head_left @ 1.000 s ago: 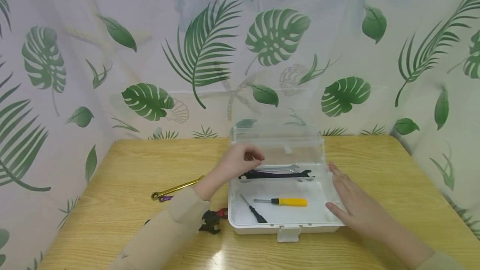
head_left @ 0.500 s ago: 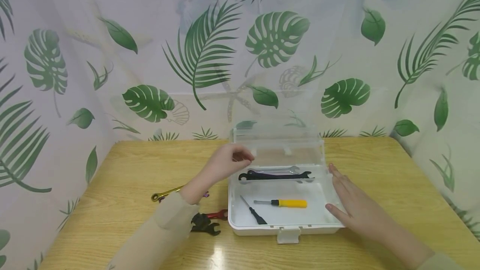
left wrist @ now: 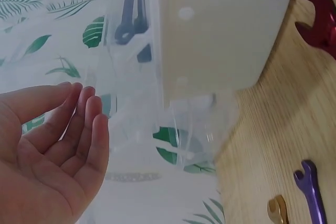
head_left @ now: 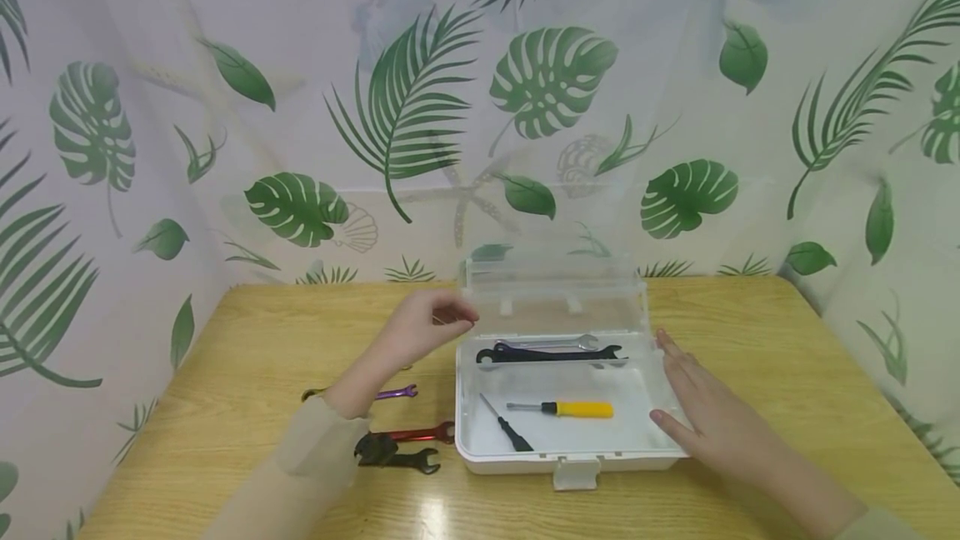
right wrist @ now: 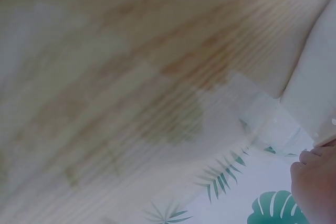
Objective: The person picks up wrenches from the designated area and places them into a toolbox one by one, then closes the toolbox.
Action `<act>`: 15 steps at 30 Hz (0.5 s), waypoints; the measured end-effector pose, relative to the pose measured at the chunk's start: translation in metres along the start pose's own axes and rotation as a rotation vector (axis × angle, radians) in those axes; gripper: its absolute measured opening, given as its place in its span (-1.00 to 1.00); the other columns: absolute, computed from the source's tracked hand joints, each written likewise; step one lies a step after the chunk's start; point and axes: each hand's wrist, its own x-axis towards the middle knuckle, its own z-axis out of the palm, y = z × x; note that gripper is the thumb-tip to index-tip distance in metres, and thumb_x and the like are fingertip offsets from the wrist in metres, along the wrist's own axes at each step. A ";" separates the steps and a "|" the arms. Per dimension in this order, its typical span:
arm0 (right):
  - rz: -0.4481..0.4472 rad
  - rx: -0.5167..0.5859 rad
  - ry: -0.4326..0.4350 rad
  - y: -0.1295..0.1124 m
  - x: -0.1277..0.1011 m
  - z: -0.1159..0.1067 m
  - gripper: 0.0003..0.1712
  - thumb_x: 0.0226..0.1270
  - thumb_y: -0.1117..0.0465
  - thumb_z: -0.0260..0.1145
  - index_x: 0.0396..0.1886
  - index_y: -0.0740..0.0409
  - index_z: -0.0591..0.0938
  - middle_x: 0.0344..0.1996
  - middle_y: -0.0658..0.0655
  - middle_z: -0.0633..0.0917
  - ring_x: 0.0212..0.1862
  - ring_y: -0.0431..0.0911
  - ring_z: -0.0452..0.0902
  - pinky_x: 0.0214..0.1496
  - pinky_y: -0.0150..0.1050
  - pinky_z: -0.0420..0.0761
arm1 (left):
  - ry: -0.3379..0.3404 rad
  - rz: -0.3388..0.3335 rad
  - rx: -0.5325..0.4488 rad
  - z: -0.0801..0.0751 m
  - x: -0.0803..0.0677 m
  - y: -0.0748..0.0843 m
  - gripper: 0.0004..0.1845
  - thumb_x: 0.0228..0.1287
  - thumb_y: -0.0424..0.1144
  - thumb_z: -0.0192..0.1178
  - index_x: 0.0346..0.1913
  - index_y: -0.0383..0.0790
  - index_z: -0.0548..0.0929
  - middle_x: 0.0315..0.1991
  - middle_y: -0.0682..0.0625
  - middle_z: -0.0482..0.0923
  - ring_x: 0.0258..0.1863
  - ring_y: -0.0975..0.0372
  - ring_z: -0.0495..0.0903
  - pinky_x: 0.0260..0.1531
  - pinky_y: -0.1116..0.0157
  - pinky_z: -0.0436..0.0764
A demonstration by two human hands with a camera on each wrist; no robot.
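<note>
Two bare hands, left hand (head_left: pixel 427 325) and right hand (head_left: pixel 708 411), no gloves, rings, watches or bands showing in the head view. Long sleeves in a plain, pale beige cloth, soft and slightly creased, the left sleeve (head_left: pixel 300 473) reaching to the wrist with a folded cuff edge, the right sleeve (head_left: pixel 881 523) just visible at the lower corner. No print, buttons or markings to make out on either sleeve.
</note>
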 end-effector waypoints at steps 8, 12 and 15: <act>-0.070 -0.021 0.075 0.003 -0.001 0.006 0.00 0.56 -0.04 0.29 0.69 0.41 0.06 0.72 0.31 0.07 0.60 0.34 0.23 0.51 -0.72 -0.49 | 0.015 -0.056 0.036 -0.013 -0.016 -0.017 -0.86 0.47 -0.32 0.31 -0.05 -0.26 0.81 -0.07 -0.13 0.82 -0.07 0.08 0.76 0.07 0.08 0.74; -0.077 -0.030 0.088 0.004 -0.002 0.006 -0.01 0.56 -0.03 0.30 0.68 0.41 0.07 0.72 0.31 0.07 0.60 0.33 0.23 0.52 -0.71 -0.48 | 0.030 -0.084 0.041 -0.018 -0.023 -0.026 -0.85 0.48 -0.31 0.30 -0.04 -0.26 0.81 -0.04 -0.14 0.82 -0.04 0.06 0.76 0.08 0.07 0.74; -0.071 -0.028 0.084 0.004 -0.002 0.006 -0.01 0.56 -0.03 0.29 0.68 0.41 0.08 0.73 0.30 0.07 0.60 0.33 0.23 0.51 -0.72 -0.49 | 0.043 -0.101 0.039 -0.022 -0.027 -0.031 -0.84 0.48 -0.32 0.29 -0.03 -0.28 0.80 -0.02 -0.16 0.81 -0.03 0.05 0.76 0.10 0.05 0.74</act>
